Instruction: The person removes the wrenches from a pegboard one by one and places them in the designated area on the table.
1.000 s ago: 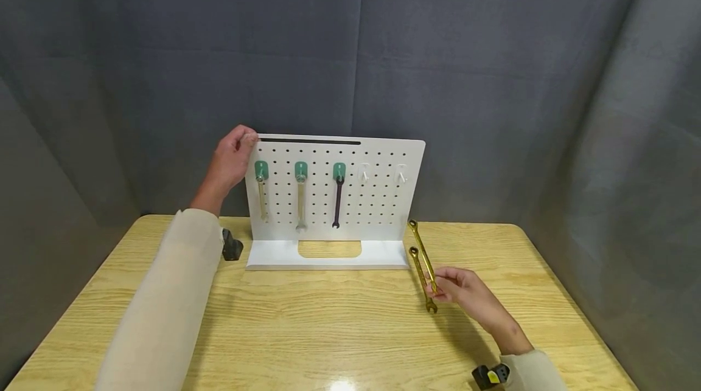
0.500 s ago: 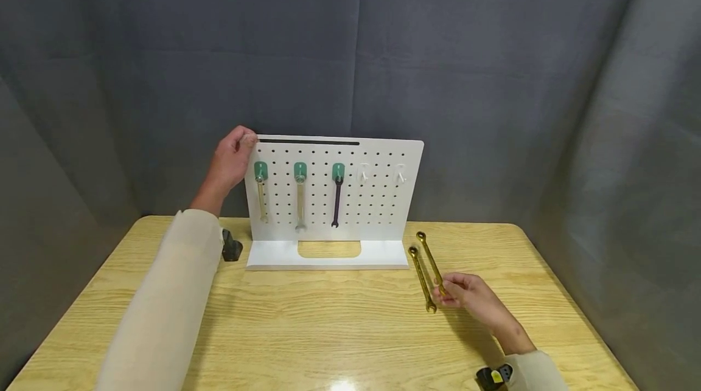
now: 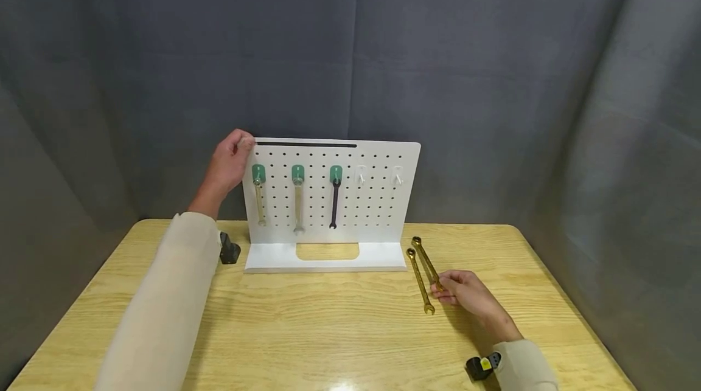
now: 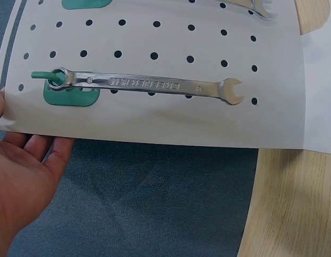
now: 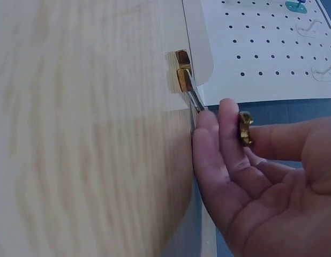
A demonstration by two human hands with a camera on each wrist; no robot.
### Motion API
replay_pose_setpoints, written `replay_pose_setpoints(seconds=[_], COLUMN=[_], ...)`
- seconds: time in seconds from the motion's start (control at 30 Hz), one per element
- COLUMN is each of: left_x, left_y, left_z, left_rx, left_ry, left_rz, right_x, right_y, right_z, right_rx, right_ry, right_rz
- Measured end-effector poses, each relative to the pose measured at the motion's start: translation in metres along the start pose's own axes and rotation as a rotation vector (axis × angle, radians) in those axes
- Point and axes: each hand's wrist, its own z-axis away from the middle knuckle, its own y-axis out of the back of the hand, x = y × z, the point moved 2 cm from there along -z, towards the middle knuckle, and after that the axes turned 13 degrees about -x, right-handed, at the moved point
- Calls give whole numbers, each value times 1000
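Observation:
My left hand holds the upper left corner of a white pegboard, thumb in front and fingers behind. In the left wrist view that hand is beside a silver combination wrench hanging from a green hook. My right hand pinches a gold combination wrench near its lower end, its ring end pointing away. The right wrist view has this wrench end-on between thumb and fingers. A second gold wrench lies on the table just left of it.
Another silver wrench and a dark wrench hang on the board's green hooks. Two white hooks at the right bear nothing. Grey curtains surround the wooden table.
My right hand moved slightly right and nearer with the gold wrench, then a little back left, and the wrench's ring end is lower. The left hand keeps its hold on the board.

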Motion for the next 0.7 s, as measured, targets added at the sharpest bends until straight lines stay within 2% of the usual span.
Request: replay_pose_setpoints(seconds=[0.27,0.47,0.7], left_x=[-2,-3,-4], left_y=[1,0,1], left_z=[-1,0,0], left_rx=[17,0,1], left_ry=[-32,-16,-30], left_rz=[-2,0,-9], right_x=[-1,-1,-2], right_y=[0,0,-1], right_z=[-2,-1,0], right_rx=[5,-18,-22], right_ry=[-35,-53,-69], right_rz=[-53,-72,-69])
